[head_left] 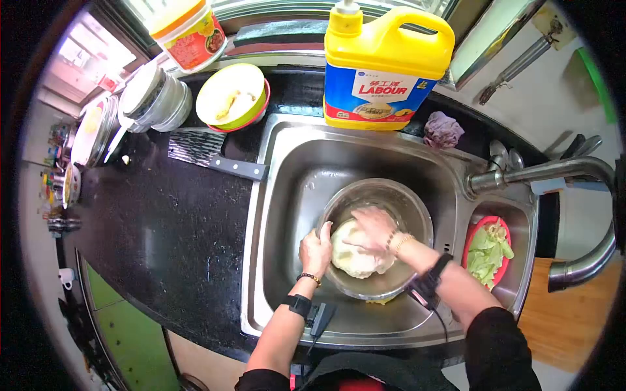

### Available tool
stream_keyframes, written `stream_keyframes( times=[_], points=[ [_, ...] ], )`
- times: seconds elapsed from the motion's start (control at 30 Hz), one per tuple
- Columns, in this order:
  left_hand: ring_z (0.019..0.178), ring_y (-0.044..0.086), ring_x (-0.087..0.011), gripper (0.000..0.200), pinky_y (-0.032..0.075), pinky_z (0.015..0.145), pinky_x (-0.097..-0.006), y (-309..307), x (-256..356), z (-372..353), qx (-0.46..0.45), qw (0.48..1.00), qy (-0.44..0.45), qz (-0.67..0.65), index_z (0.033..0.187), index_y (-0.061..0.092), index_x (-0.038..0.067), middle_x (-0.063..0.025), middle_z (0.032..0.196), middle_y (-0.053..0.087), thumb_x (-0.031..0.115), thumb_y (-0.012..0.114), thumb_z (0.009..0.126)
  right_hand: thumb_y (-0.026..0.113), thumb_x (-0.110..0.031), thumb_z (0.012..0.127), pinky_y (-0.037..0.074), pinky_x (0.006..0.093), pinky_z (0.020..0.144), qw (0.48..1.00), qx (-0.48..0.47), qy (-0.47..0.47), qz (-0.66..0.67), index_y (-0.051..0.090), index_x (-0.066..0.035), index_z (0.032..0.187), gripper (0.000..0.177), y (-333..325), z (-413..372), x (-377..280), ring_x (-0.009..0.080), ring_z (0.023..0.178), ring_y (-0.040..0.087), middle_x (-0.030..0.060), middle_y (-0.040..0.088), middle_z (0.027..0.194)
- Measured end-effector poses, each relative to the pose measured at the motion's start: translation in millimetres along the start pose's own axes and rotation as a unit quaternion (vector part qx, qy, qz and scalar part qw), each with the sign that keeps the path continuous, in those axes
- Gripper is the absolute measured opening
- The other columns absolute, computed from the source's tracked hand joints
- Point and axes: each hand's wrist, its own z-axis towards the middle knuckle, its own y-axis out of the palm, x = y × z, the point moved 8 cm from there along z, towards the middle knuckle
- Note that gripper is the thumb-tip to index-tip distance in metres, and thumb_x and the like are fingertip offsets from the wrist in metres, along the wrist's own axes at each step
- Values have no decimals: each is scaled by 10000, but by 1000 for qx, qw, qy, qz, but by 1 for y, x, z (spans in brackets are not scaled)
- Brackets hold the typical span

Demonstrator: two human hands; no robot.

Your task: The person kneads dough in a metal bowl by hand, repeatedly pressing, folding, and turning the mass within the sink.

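Observation:
A round metal bowl [422, 218] stands in the large sink basin with a pale cabbage [360, 260] inside it. My left hand [315, 251] is closed on the bowl's left rim, with the thumb up at the edge beside the cabbage. Across the top of the cabbage lies my right hand [372, 228], its fingers stretched out and slightly blurred. The underside of the cabbage is hidden in the bowl.
Green leaves in a red basket [469, 244] fill the small basin under the curved tap [554, 171]. A cleaver [238, 167] lies left of the sink [255, 260], its handle reaching the rim. Behind stand a yellow detergent jug [388, 72], a purple cloth [443, 130] and stacked bowls [228, 81].

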Motion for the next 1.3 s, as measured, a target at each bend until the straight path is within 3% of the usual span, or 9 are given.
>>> stream_keyframes(
  times=[0.1,0.13,0.23,0.47,0.7,0.77,0.83,0.9,1.3],
  points=[
    [752,590,-388,461,456,655,-434,-1,-1,0,2,1000,-14,8,800,638,11,-225,754,607,446,486,832,680,-474,613,340,422,969,996,-29,41,-79,513,-50,1128,688,48,18,12,326,1168,399,193,489,1181],
    [752,590,-388,461,456,655,-434,-2,-4,1,2,1000,-20,11,800,638,11,-225,754,607,446,486,832,703,-534,544,313,470,978,986,-128,76,-74,492,-45,1148,805,47,22,6,345,1164,405,213,463,1206],
    [757,593,-384,465,456,659,-436,-1,-3,2,3,1000,-21,13,800,640,17,-222,758,609,455,487,827,690,-586,535,374,441,928,990,-134,37,-36,508,-49,1131,823,39,13,-2,333,1123,441,192,491,1178],
    [756,587,-397,511,455,664,-452,-1,-4,3,11,997,9,70,766,615,15,-226,750,607,508,490,810,707,-391,583,369,413,739,993,39,-111,4,523,-90,936,498,-4,-63,-23,292,879,496,111,529,902],
    [762,586,-398,520,455,665,-450,1,-3,3,5,999,8,32,756,600,7,-238,753,603,513,492,809,657,-360,682,396,401,702,994,70,-62,-59,526,-104,879,349,-51,-132,-30,286,844,518,113,534,843],
    [765,585,-399,517,454,670,-455,0,-1,3,11,999,14,31,750,597,8,-236,756,604,511,495,807,613,-362,747,438,418,634,997,-61,29,-21,515,-90,856,308,-28,-139,-24,309,761,559,131,545,797],
    [765,584,-401,517,454,671,-459,1,1,2,-2,1000,11,27,751,597,5,-237,755,603,509,495,807,577,-346,790,462,433,599,998,-45,19,-38,517,-69,813,285,-22,-135,-27,333,692,584,153,569,727],
    [766,583,-403,518,453,672,-463,-1,-1,1,-11,1000,2,26,751,596,2,-239,755,603,508,495,807,580,-322,787,465,436,627,991,-122,23,-47,540,-59,787,265,-3,-131,-29,345,708,594,170,593,706],
    [753,590,-404,497,459,668,-476,2,-2,2,-16,998,5,60,788,608,12,-240,753,605,487,468,830,550,-181,775,478,419,665,979,-184,41,-82,559,-55,852,148,50,-102,-39,316,750,621,155,626,739]
  ],
)
